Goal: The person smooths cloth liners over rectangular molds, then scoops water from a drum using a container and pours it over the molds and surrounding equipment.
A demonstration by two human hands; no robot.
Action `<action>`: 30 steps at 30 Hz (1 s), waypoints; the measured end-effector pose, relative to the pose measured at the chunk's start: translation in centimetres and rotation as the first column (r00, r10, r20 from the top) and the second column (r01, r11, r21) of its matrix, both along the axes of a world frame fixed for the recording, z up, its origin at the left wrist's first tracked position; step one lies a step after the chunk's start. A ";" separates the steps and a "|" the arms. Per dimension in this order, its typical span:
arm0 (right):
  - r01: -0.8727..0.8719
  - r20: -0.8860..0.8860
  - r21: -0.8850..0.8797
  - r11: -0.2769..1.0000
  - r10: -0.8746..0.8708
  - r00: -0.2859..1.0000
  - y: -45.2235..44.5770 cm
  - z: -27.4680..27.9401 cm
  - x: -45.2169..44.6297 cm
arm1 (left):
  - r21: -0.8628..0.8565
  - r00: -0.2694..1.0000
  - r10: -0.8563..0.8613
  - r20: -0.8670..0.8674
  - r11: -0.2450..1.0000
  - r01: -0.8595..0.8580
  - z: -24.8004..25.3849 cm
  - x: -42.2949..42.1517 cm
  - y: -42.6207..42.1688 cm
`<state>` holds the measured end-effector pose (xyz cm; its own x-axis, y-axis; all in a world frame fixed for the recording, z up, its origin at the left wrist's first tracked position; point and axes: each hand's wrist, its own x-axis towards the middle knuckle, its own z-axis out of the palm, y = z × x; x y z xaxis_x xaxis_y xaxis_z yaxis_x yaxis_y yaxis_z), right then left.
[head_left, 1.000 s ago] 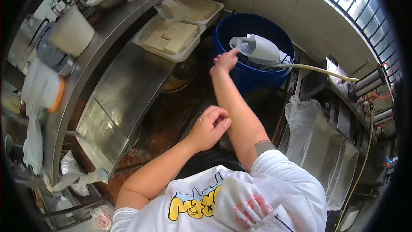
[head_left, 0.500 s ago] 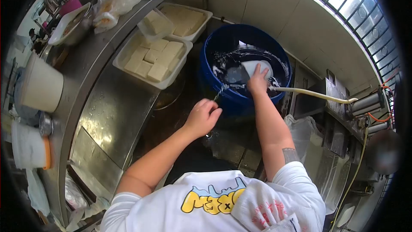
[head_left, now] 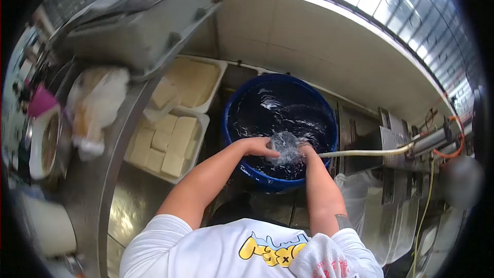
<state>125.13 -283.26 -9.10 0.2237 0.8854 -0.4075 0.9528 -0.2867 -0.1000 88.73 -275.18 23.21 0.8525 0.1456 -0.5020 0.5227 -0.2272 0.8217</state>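
A blue barrel [head_left: 275,183] holds dark, rippling water. At its near side my left hand [head_left: 260,147] rests against the left of a pale, wet container [head_left: 284,146], whose outline is blurred by splashing water. My right hand [head_left: 307,150] is at the container's right side, its fingers mostly hidden by water and the container. A cream hose [head_left: 365,153] runs from the right to the barrel's rim, beside my right wrist.
White tubs [head_left: 204,129] of pale blocks [head_left: 177,141] stand left of the barrel on a metal counter [head_left: 128,203]. A higher shelf [head_left: 110,167] with a plastic bag [head_left: 98,103] is further left. A tiled wall [head_left: 293,36] and barred window lie beyond. Metal equipment stands right.
The white scoop has gone from view as such; a pale container is now between my hands in the water. My left hand has moved from outside the barrel to it. The view has shifted.
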 end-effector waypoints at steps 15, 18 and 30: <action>0.771 -0.847 -0.171 0.613 -0.491 0.202 -6.1 25.4 -12.8 | 0.456 0.856 0.097 0.508 0.813 -0.363 1.3 2.7 -4.0; 0.860 -0.923 -0.016 0.510 -0.337 0.183 -7.9 25.7 -13.5 | 0.417 0.754 0.030 0.656 0.819 -0.395 4.3 4.2 -3.9; 0.949 -0.778 -0.237 -0.209 0.626 -0.056 -34.4 46.1 -11.9 | 0.952 0.446 -0.849 0.284 0.305 -0.025 34.3 13.8 -28.9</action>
<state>113.23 -317.65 36.97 0.9542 0.2609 -0.1466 -0.2945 0.7317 -0.6147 102.55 -304.09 57.47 0.8259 -0.4622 0.3230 -0.4961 -0.8679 0.0267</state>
